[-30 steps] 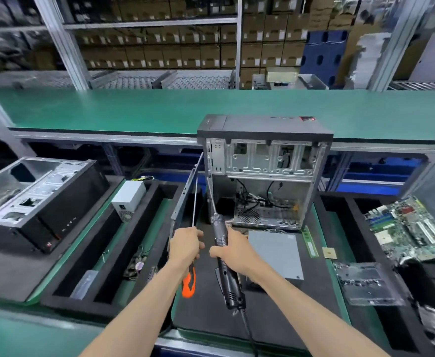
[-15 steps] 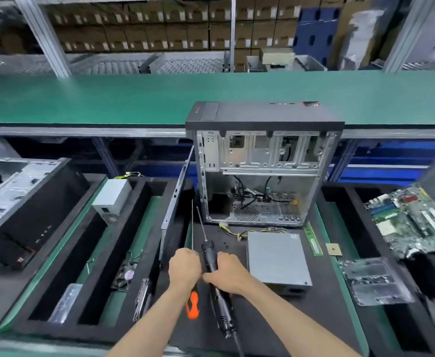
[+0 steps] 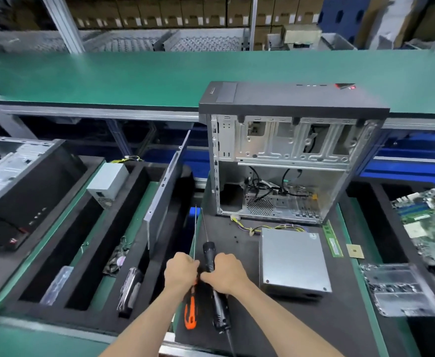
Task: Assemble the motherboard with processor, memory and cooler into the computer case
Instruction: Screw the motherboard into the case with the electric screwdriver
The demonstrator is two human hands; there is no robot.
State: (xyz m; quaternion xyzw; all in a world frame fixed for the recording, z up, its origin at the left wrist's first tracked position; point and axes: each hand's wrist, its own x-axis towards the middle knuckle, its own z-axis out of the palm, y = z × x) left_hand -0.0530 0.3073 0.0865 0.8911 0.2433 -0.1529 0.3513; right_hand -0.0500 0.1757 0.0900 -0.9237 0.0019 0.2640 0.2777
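An open computer case (image 3: 292, 153) stands upright at the back of the black mat, its inside bare but for cables. My left hand (image 3: 181, 270) grips an orange-handled screwdriver (image 3: 190, 311) with a long thin shaft. My right hand (image 3: 225, 273) grips a black electric screwdriver (image 3: 217, 300) with a cord. Both hands are low over the mat's front left. The green motherboard (image 3: 433, 222) lies at the far right. A memory stick (image 3: 332, 238) and a processor (image 3: 354, 251) lie right of the grey power supply (image 3: 292, 261).
The case's side panel (image 3: 165, 189) leans upright left of the mat. Foam trays on the left hold another power supply (image 3: 107, 182), a small fan (image 3: 117, 258) and a second case (image 3: 18, 186). A clear plastic tray (image 3: 402, 289) lies at the right.
Both hands have lowered the two screwdrivers from in front of the case down toward the mat. The camera view has tilted down and closer.
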